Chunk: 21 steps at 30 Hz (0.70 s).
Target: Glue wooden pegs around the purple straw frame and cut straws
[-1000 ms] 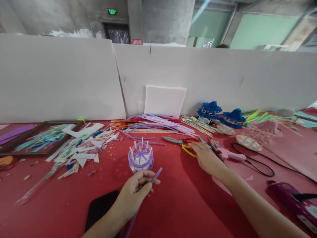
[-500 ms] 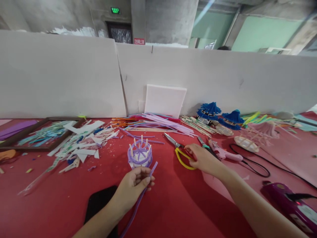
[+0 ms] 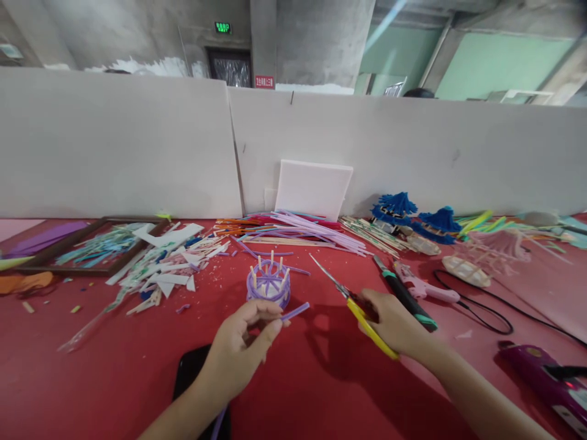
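Between the thumb and fingers of my left hand (image 3: 245,345) a purple pipe cleaner (image 3: 297,311) is pinched, its short end sticking out to the right. Its long tail hangs down over a black phone (image 3: 190,366). Just beyond that hand stands a small round frame (image 3: 268,284) of light wooden pegs with purple pipe cleaner wound around them. My right hand (image 3: 387,321) is closed on yellow-handled scissors (image 3: 358,308), raised off the table with the blades pointing away and to the left. Whether the blades are parted is hard to see.
Right of the scissors lie a green-black cutting tool (image 3: 408,299) and a pink glue gun (image 3: 424,287) with its cord. A purple device (image 3: 545,379) sits at the right. Pipe cleaners (image 3: 312,232) are heaped at the back, scraps (image 3: 169,269) at left. White boards (image 3: 394,140) stand behind.
My right hand has lifted the scissors from the table and brought them nearer. My left hand has turned the pipe cleaner so its short end points right.
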Each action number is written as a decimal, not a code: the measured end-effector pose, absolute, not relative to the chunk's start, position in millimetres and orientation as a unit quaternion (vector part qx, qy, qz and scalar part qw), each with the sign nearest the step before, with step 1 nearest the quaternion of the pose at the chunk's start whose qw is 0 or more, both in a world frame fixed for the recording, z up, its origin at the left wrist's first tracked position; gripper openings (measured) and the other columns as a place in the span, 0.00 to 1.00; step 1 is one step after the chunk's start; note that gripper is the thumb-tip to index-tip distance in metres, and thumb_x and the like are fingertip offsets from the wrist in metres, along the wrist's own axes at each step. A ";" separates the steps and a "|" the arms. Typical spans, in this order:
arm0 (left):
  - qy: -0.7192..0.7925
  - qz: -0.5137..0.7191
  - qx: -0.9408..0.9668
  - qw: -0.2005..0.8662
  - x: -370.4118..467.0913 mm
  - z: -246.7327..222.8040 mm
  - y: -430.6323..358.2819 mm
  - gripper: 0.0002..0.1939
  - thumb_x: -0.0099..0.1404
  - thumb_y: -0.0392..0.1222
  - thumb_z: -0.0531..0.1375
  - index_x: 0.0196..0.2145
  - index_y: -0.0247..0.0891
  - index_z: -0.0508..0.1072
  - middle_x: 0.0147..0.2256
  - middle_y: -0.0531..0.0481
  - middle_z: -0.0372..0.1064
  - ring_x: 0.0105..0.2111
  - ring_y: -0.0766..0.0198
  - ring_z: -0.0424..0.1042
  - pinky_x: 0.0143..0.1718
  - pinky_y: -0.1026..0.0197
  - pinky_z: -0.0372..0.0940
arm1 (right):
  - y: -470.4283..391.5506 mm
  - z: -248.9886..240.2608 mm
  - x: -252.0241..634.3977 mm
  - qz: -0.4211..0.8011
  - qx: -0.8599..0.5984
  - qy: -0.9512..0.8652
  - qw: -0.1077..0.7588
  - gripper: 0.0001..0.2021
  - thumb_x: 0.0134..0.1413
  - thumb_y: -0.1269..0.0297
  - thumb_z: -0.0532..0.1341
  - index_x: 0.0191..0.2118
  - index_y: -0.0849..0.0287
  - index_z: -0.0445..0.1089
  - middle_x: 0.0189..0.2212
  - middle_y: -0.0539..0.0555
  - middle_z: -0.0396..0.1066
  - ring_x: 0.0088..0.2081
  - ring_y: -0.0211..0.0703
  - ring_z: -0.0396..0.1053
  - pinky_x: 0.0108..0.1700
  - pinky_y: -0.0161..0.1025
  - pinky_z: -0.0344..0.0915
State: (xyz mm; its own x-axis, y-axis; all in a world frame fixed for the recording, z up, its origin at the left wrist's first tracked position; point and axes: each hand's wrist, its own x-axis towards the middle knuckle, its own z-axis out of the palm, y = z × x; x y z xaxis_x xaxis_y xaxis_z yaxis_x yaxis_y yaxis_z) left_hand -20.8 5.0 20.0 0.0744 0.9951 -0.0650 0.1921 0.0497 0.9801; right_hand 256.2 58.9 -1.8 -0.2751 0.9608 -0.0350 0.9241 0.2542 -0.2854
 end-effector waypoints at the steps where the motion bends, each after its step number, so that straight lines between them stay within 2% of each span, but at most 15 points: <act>1: 0.550 0.415 0.564 0.454 -27.3 25.6 6.8 0.11 0.61 0.46 0.59 0.38 0.38 0.69 0.33 0.49 0.74 0.18 0.71 0.63 0.20 0.66 0.61 | 55.8 -1.6 256.2 0.134 -0.596 -0.788 0.083 0.05 0.51 0.66 0.55 0.27 0.58 0.61 0.23 0.51 0.69 0.25 0.40 0.65 0.27 0.34 0.52; 4: 0.592 0.415 0.587 0.364 -49.3 41.8 14.8 0.11 0.61 0.46 0.57 0.38 0.37 0.69 0.27 0.53 0.70 0.17 0.70 0.64 0.21 0.65 0.61 | 48.3 -0.7 255.3 0.172 -0.591 -0.780 0.118 0.10 0.55 0.59 0.53 0.26 0.57 0.60 0.21 0.49 0.65 0.24 0.39 0.62 0.25 0.34 0.52; 7: 0.610 0.402 0.603 0.320 -64.9 52.5 21.9 0.09 0.62 0.46 0.57 0.35 0.38 0.68 0.24 0.55 0.67 0.17 0.70 0.64 0.22 0.65 0.62 | 44.2 0.4 251.7 0.209 -0.578 -0.777 0.135 0.16 0.56 0.50 0.53 0.26 0.57 0.60 0.21 0.48 0.63 0.23 0.38 0.59 0.25 0.34 0.51; 11: 0.611 0.397 0.612 0.308 -63.1 58.2 23.9 0.08 0.63 0.45 0.55 0.36 0.39 0.67 0.24 0.56 0.65 0.18 0.69 0.63 0.20 0.66 0.62 | 42.7 -1.1 246.1 0.225 -0.557 -0.786 0.143 0.16 0.55 0.49 0.55 0.27 0.57 0.60 0.22 0.48 0.64 0.23 0.38 0.59 0.25 0.33 0.52; 14: 0.596 0.387 0.612 0.346 -49.5 58.0 21.3 0.10 0.62 0.44 0.54 0.39 0.38 0.66 0.29 0.52 0.68 0.23 0.66 0.68 0.22 0.65 0.65 | 42.1 -1.6 242.1 0.218 -0.571 -0.781 0.133 0.16 0.55 0.49 0.56 0.27 0.57 0.60 0.22 0.49 0.66 0.23 0.39 0.60 0.25 0.33 0.51; 17: 0.548 0.349 0.603 0.462 -36.3 53.4 18.3 0.08 0.61 0.43 0.54 0.38 0.39 0.66 0.31 0.49 0.69 0.32 0.61 0.71 0.28 0.62 0.70 | 42.2 1.7 236.2 0.190 -0.600 -0.769 0.114 0.16 0.55 0.51 0.57 0.26 0.56 0.59 0.22 0.51 0.68 0.23 0.40 0.61 0.25 0.34 0.49; 19: 0.516 0.307 0.596 0.534 -31.6 48.6 17.3 0.07 0.61 0.42 0.55 0.36 0.39 0.67 0.30 0.50 0.69 0.34 0.60 0.70 0.30 0.62 0.70 | 44.4 4.6 231.0 0.176 -0.616 -0.762 0.095 0.14 0.56 0.54 0.56 0.26 0.57 0.60 0.24 0.53 0.70 0.24 0.40 0.64 0.25 0.34 0.48; 21: 0.505 0.278 0.593 0.562 -30.6 43.9 17.6 0.05 0.61 0.42 0.56 0.35 0.39 0.67 0.30 0.51 0.69 0.32 0.62 0.70 0.29 0.63 0.69 | 49.3 6.0 226.0 0.156 -0.627 -0.760 0.071 0.12 0.58 0.57 0.55 0.27 0.57 0.62 0.26 0.55 0.72 0.26 0.42 0.67 0.25 0.35 0.47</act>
